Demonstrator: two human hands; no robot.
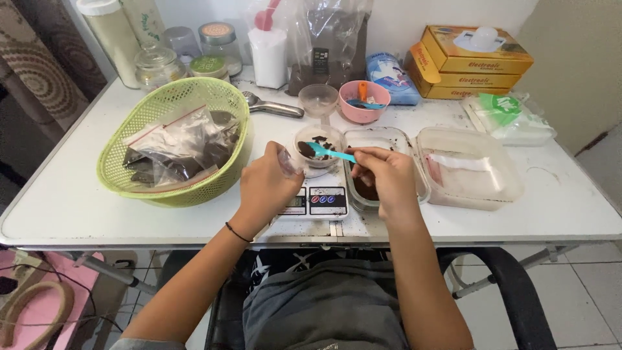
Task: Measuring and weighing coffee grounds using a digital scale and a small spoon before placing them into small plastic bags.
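Left hand [265, 185]: curled around the side of a small clear cup [317, 144], steadying it on a kitchen scale [317, 199].
Right hand [385, 175]: fingers pinched on the handle of a teal spoon [330, 152], its bowl over the cup's mouth.
Cup contents: a little dark powder lies at the bottom; the cup looks far from full, so the filling seems only begun.
Source: a clear tub [383, 139] just right of the scale, holding dark powder, mostly behind the right hand.
Done so far: a green basket [139, 139] to the left holds several sealed clear bags of dark stuff.
Other things: a lidless clear box [476, 172] to the right, a pink bowl [364, 100], an empty funnel [319, 98], all on a white table [71, 194].
Hard to make out: the scale's display is partly covered by the left hand; whether the spoon carries powder is probably yes, but the blur leaves it unsure.
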